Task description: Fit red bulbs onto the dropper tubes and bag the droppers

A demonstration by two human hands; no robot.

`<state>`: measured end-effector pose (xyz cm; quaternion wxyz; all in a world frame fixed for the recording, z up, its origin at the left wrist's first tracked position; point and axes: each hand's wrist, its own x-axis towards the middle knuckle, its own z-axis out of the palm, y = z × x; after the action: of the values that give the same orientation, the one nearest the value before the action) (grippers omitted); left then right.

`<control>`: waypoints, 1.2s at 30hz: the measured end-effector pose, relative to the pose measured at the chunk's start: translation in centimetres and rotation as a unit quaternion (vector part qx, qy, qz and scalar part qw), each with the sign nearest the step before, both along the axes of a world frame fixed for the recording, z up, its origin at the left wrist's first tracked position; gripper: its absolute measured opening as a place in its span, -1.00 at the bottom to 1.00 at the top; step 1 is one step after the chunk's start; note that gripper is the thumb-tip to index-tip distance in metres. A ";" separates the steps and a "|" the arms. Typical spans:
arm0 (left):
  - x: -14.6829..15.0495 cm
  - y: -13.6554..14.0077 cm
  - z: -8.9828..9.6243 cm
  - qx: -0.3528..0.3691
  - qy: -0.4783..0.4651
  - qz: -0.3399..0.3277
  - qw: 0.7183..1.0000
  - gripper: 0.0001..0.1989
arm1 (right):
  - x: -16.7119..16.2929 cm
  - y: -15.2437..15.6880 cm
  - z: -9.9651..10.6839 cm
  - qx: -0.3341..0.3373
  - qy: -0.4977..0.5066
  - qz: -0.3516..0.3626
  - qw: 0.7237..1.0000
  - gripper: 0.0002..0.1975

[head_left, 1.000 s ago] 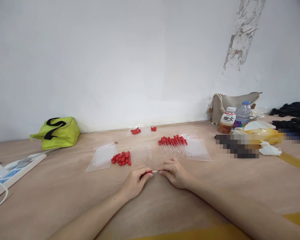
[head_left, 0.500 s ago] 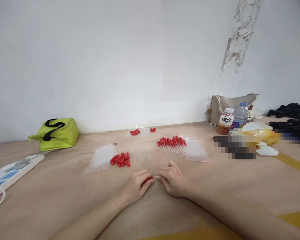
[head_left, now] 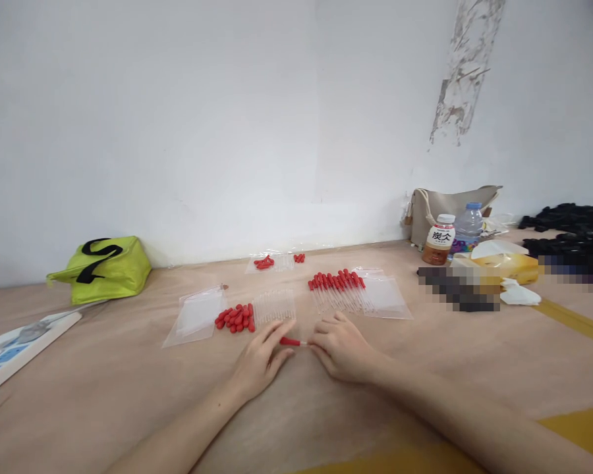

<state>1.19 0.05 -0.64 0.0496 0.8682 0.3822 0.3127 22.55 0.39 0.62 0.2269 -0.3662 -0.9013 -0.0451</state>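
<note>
- In the head view, our right hand (head_left: 344, 349) pinches the thin clear tube of a red-bulbed dropper (head_left: 290, 342) over the brown desk (head_left: 79, 382).
- Our left hand (head_left: 257, 362) is parted beside the red end; we cannot tell whether it touches.
- Beyond lie loose red teardrop bulbs (head_left: 236, 318).
</note>
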 end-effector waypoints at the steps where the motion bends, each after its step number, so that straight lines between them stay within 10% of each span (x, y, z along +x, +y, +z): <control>1: 0.0 0.0 0.0 -0.008 -0.012 0.020 1.000 -0.59 | 0.4 0.6 0.1 -0.023 0.019 -0.025 0.999 -0.79; 6: 0.2 -0.1 0.0 -0.047 -0.011 0.013 0.999 -0.78 | 1.3 5.6 0.5 -0.135 0.164 -0.206 0.955 -0.75; 14: 0.0 -0.1 0.4 -0.077 0.015 -0.027 0.997 -0.85 | -2.0 10.8 0.0 -0.080 0.136 -0.358 0.920 -0.81; 29: -0.2 0.2 0.2 -0.080 0.012 -0.022 0.996 -0.84 | -3.1 10.3 -0.5 -0.064 0.083 -0.347 0.932 -0.79; 36: 0.1 0.1 0.4 -0.056 0.011 -0.003 0.998 -0.85 | -6.5 9.6 0.0 -0.163 0.112 -0.324 0.925 -0.74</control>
<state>1.33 0.14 -0.20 0.0950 0.8685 0.3968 0.2816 16.07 10.01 0.60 0.2364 -0.6727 -0.6974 0.0728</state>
